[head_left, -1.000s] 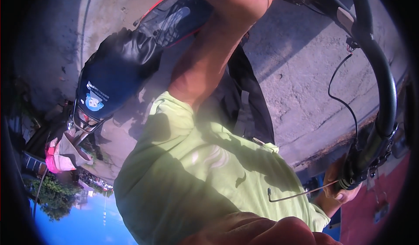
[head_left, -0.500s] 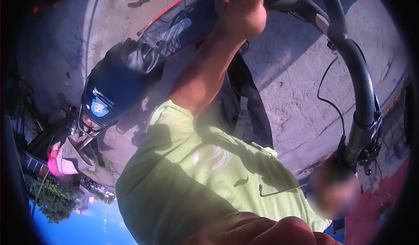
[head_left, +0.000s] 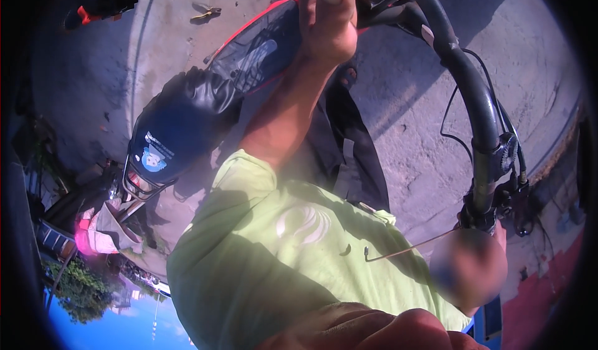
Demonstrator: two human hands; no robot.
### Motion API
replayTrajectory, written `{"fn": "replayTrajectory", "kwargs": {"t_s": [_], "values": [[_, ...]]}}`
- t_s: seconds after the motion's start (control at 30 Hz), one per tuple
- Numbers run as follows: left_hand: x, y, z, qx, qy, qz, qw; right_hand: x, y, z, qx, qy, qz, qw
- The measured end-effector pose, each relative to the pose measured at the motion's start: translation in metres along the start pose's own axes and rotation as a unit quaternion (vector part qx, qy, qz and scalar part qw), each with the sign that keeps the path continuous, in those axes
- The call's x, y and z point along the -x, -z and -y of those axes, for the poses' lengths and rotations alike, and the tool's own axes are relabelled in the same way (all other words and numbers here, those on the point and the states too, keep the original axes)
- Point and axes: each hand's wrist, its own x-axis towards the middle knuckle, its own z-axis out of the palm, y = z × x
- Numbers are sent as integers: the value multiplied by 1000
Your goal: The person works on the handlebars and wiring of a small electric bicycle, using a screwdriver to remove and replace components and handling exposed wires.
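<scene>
My left arm reaches up from a lime-green sleeve. At its end my left hand [head_left: 329,23] is curled closed near the top edge, thumb showing. What it grips is hidden. Beside it, a thick black curved tube [head_left: 458,63] sweeps down to the right, with cables and a toothed metal part [head_left: 509,154] near its lower end. There my right hand [head_left: 470,269] is mostly blurred. From it sticks a thin L-shaped hex key [head_left: 408,248], its bent tip pointing left across my shirt.
A dark padded shape with a cartoon sticker [head_left: 153,158] stands at left, below a dark red-edged panel [head_left: 249,51]. Pliers [head_left: 205,14] lie on the concrete ground [head_left: 411,119]. A pink and white bag-like thing [head_left: 99,230] hangs at the lower left.
The curved tube has shifted left in view, and its lower end shows more plainly. My left hand appears lower and slightly left. The hex key and my right hand have shifted slightly left.
</scene>
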Motion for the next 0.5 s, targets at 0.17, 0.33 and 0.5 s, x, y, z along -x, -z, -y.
{"fn": "replayTrajectory", "kwargs": {"t_s": [0.17, 0.33, 0.5], "values": [[-8, -4, -11, -73, 37, 17, 997, -20, 13, 17, -52, 39, 89, 994], [-2, -4, -15, -79, 76, -15, 994, -28, 20, -4, -95, 103, 161, 977], [-16, -17, -20, -78, 51, -11, 996, -26, 12, -27, -148, 126, 136, 971]]}}
